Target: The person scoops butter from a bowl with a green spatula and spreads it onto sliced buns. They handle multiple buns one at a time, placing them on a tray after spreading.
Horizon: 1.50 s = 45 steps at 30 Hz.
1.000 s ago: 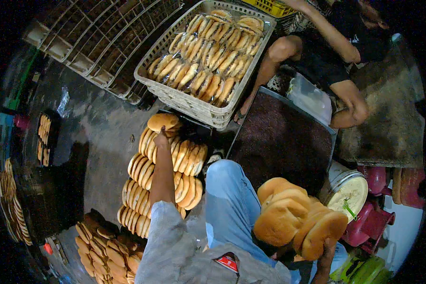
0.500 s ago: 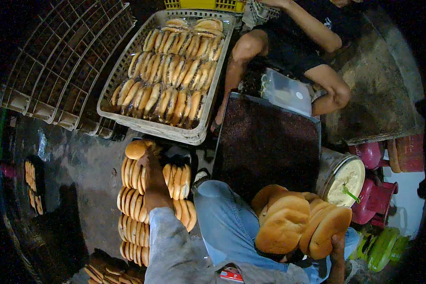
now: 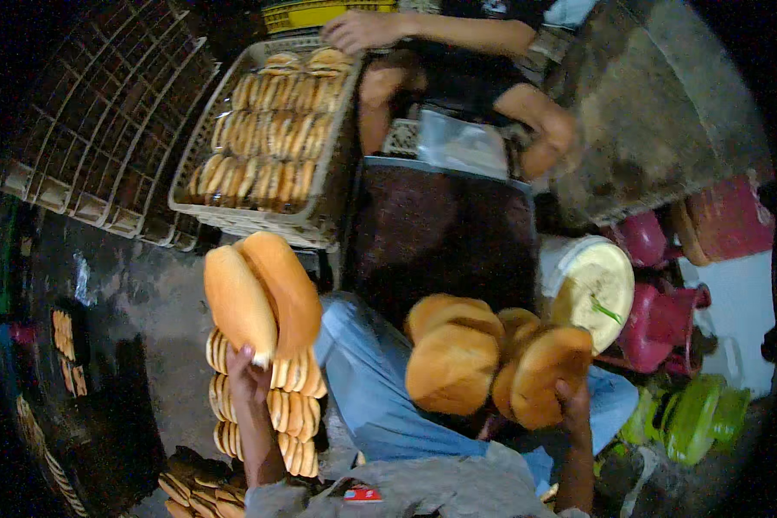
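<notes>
A pair of long golden buns (image 3: 278, 293) is lifted in my left hand (image 3: 249, 375), its fingers closed around their lower end. Below them, rows of buns (image 3: 295, 410) stand on edge on the left. My right hand (image 3: 571, 399) is closed on a bun (image 3: 548, 380) over my right thigh. Other golden buns (image 3: 453, 367) rest above my lap, beside that one. Beyond my lap lies a flat tray of dark brown stuff (image 3: 440, 233). To its right is a bucket of pale cream (image 3: 591, 281) with a green-handled tool in it.
A plastic crate (image 3: 250, 220) holds rows of wrapped filled buns. Left of it leans a wire-like crate (image 3: 112, 121). Across the tray sits another person, one hand (image 3: 363, 33) by the crate's far corner. Pink (image 3: 656, 324) and green gas cylinders (image 3: 699, 419) stand at right.
My left hand has come up from the bun rows with two buns. The view has shifted. The other person's arm has reached toward the crate. My right hand still holds its bun.
</notes>
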Each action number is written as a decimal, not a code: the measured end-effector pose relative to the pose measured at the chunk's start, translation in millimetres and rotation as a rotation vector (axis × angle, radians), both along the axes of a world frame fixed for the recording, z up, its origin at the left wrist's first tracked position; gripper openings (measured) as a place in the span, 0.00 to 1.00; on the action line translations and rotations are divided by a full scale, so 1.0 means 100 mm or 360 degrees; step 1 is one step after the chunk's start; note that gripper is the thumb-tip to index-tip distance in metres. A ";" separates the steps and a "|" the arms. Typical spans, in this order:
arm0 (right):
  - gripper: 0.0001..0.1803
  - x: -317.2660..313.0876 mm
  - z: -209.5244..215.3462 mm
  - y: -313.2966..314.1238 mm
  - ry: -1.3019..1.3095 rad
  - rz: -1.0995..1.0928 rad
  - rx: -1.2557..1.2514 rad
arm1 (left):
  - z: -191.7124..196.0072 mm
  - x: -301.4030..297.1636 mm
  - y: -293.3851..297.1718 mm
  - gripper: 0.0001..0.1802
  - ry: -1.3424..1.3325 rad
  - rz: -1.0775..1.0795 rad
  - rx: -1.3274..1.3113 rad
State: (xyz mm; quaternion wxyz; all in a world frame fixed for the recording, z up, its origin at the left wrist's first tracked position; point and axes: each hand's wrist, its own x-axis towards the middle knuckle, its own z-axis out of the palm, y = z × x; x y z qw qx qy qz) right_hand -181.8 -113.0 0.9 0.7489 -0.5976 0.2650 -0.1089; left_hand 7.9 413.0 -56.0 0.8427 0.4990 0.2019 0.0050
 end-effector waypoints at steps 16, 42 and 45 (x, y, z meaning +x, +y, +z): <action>0.62 0.20 0.73 -0.33 0.0098 0.0386 -0.1381 | 1.17 -0.38 -2.10 0.66 -0.1134 -0.1437 0.1668; 0.52 -0.06 0.20 -0.09 -0.0084 0.0605 -0.1438 | 0.68 -0.39 -2.00 0.80 -0.1895 -0.2179 0.1676; 0.46 -0.17 0.18 0.06 0.0094 0.0821 -0.1608 | 0.65 -0.32 -2.02 0.76 -0.2000 -0.2403 0.1850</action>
